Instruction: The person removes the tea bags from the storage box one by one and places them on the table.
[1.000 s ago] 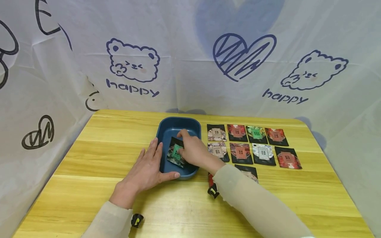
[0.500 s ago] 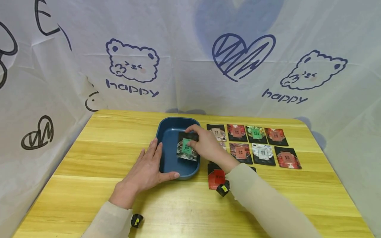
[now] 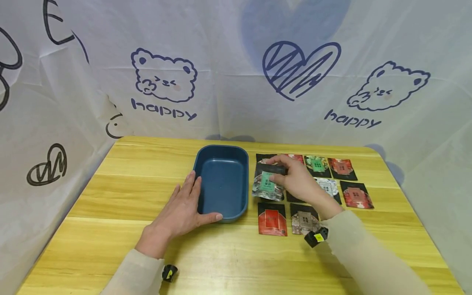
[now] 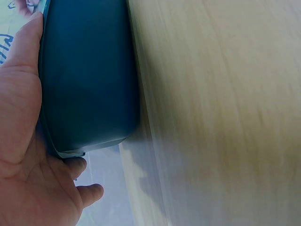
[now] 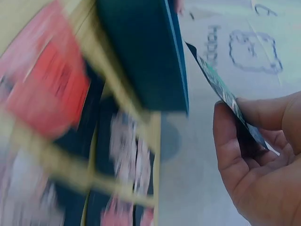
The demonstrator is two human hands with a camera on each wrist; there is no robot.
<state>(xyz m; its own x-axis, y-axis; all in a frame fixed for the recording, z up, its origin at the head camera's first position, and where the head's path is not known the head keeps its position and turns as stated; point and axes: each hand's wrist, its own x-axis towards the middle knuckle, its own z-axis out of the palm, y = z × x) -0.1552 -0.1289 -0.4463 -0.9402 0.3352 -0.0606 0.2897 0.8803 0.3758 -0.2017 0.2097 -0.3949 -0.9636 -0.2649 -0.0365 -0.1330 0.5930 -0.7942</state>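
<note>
A blue rectangular tray (image 3: 223, 184) stands on the wooden table with a bare bottom. My left hand (image 3: 180, 209) rests at its near left corner, fingers straight along the left side and thumb on the near rim. In the left wrist view, the palm lies against the tray wall (image 4: 89, 80). Just right of the tray, my right hand (image 3: 299, 180) pinches a dark flat sachet (image 3: 267, 185) with a green label between thumb and fingers. The right wrist view shows this sachet (image 5: 221, 92) edge-on, held above the table. It covers part of the sachets behind it.
Several similar sachets lie in rows right of the tray, among them a red one (image 3: 272, 220) and a brown one (image 3: 304, 219) in the nearest row. A white sachet (image 3: 326, 187) is partly behind my right hand. A printed white cloth (image 3: 228, 94) hangs behind the table.
My right hand has lifted the green-labelled sachet out of the tray and carried it right, past the rim and over the rows. The left hand has stayed on the tray.
</note>
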